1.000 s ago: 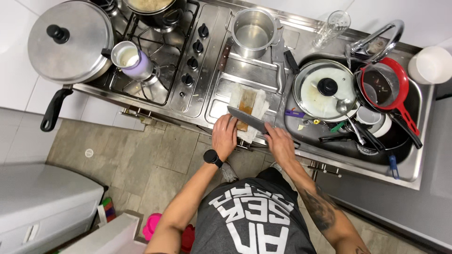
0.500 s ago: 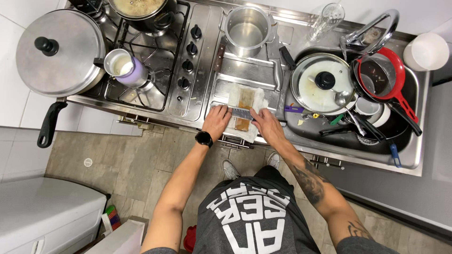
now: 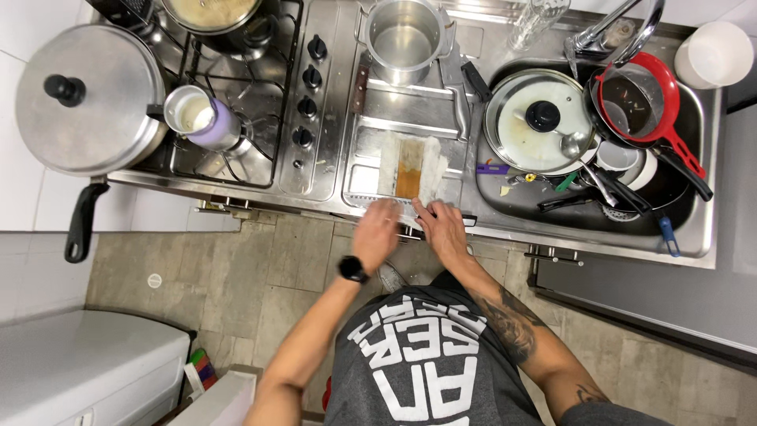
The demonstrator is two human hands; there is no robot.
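A white cloth with a brown strip down its middle (image 3: 406,166) lies on the ribbed steel drainboard (image 3: 367,146) between the stove and the sink. My left hand (image 3: 377,230), with a black watch on its wrist, is blurred and hovers palm down at the counter's near edge, just below the cloth. Beside it, my right hand (image 3: 441,229) lies flat with its fingers stretched towards the cloth's near end. Neither hand visibly holds anything.
A steel pot (image 3: 402,35) and a black-handled knife (image 3: 457,83) sit behind the cloth. To the left the stove carries a lilac mug (image 3: 201,118) and a large lidded pan (image 3: 79,99). The sink (image 3: 694,181) on the right holds a lidded pan (image 3: 536,122), a red strainer (image 3: 635,95) and utensils.
Both hands have drawn back from on top of the cloth to the counter's near edge. The left hand is moving and now blurred.
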